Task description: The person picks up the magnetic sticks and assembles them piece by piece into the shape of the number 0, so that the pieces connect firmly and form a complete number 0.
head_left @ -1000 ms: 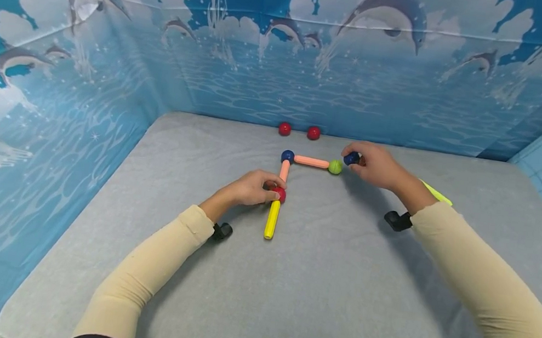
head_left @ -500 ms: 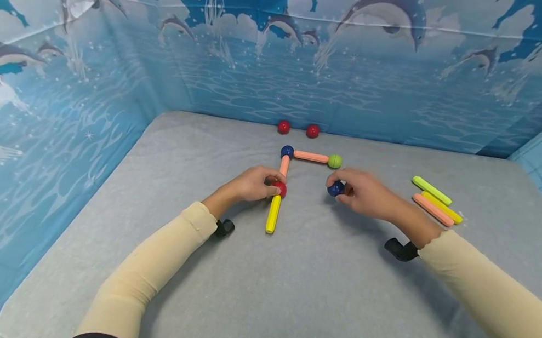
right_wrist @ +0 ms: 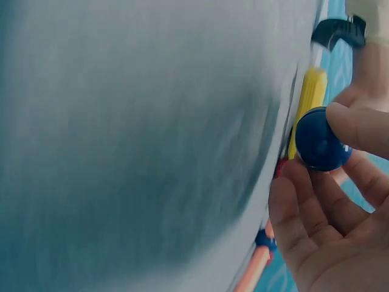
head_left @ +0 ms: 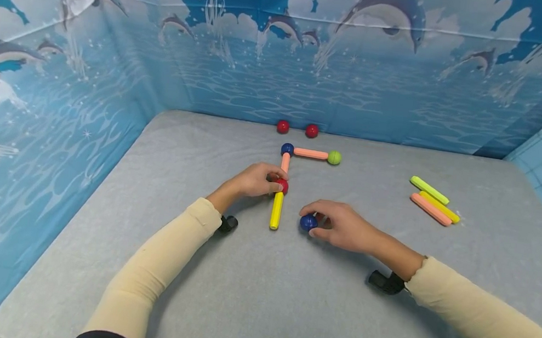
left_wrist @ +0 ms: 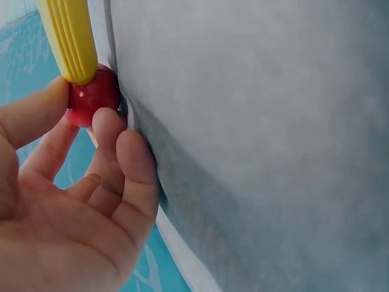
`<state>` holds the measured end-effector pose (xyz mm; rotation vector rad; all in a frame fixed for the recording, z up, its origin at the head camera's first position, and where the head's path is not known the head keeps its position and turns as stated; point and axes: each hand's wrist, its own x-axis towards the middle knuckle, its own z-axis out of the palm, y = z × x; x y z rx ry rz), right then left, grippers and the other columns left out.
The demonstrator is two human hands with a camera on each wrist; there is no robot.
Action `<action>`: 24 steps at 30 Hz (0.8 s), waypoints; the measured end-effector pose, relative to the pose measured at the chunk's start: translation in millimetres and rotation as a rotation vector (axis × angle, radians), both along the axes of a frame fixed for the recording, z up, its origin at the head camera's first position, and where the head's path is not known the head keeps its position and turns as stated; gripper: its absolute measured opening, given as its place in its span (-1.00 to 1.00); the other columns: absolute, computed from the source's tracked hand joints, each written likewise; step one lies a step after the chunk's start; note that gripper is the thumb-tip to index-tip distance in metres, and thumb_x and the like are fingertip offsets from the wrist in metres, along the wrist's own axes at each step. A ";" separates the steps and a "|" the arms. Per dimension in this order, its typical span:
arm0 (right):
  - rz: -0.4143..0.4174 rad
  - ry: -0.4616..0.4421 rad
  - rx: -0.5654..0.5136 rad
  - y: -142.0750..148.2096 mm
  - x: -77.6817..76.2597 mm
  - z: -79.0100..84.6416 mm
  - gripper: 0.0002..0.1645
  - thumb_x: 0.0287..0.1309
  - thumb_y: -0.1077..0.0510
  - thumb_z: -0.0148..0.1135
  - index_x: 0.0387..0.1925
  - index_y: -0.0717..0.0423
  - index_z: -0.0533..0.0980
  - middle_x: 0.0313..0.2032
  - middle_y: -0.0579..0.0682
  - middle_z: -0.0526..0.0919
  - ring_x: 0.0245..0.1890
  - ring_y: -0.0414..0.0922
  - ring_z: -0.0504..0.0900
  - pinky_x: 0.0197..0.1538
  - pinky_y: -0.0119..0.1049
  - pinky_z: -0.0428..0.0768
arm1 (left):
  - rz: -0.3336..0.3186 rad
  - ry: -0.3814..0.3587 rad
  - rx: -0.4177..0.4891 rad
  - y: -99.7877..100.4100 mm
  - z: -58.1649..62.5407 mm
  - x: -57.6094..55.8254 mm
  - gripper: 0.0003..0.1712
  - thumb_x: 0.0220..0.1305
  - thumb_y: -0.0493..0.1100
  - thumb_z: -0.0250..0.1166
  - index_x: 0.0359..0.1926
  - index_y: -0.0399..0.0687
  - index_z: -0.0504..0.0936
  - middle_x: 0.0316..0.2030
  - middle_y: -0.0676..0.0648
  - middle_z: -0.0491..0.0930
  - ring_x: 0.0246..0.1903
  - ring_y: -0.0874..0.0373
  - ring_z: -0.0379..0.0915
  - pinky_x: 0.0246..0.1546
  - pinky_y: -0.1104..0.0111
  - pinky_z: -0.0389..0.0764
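Note:
My left hand (head_left: 256, 180) pinches a red ball (left_wrist: 92, 96) between thumb and fingers, low at the table. A yellow ridged stick (head_left: 276, 211) meets that ball on its near side, and a salmon stick (head_left: 285, 162) runs from its far side to a dark blue ball (head_left: 287, 149). From there a second salmon stick (head_left: 310, 154) reaches right to a lime green ball (head_left: 334, 157). My right hand (head_left: 341, 226) holds another dark blue ball (right_wrist: 322, 140) by thumb and fingertips, just right of the yellow stick's near end.
Two red balls, a left one (head_left: 282, 127) and a right one (head_left: 312, 131), sit at the table's back edge. On the right lie a lime stick (head_left: 429, 190), a yellow stick (head_left: 439, 207) and a salmon stick (head_left: 431, 209). A dolphin-print curtain (head_left: 241, 78) borders the grey table (head_left: 257, 300).
My right hand has carried the blue ball toward me and leftward, from beside the green ball to near the yellow stick's end. My left hand keeps its hold on the red ball.

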<state>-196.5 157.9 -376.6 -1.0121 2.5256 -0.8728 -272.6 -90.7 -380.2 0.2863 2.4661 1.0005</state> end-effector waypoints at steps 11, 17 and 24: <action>-0.002 -0.068 -0.058 -20.9 10.8 -9.8 -0.57 0.13 0.28 0.39 0.06 0.07 0.56 -0.03 -0.01 0.62 -0.12 -0.17 0.57 0.00 -0.28 0.68 | -0.017 -0.098 0.091 -7.7 -2.8 -5.0 -0.60 0.42 -0.16 0.21 0.25 0.11 0.57 0.14 -0.14 0.54 -0.39 0.13 0.44 -0.37 0.40 0.47; 0.015 -0.049 -0.065 -28.7 13.1 -14.9 -0.57 0.11 0.28 0.40 0.05 0.04 0.57 -0.07 -0.06 0.64 -0.16 -0.20 0.57 -0.04 -0.35 0.66 | -0.049 -0.115 0.119 -12.2 -5.2 -7.2 -0.57 0.43 -0.18 0.19 0.28 0.12 0.55 0.17 -0.14 0.56 -0.42 0.13 0.42 -0.40 0.40 0.47; 0.031 -0.032 -0.068 -36.7 16.6 -15.1 -0.57 0.11 0.28 0.41 0.05 0.07 0.58 -0.08 -0.04 0.67 -0.15 -0.20 0.60 -0.04 -0.37 0.67 | -0.073 -0.114 0.114 -14.3 -4.7 -9.1 -0.57 0.43 -0.16 0.19 0.28 0.13 0.54 0.10 -0.12 0.55 -0.41 0.13 0.41 -0.42 0.40 0.45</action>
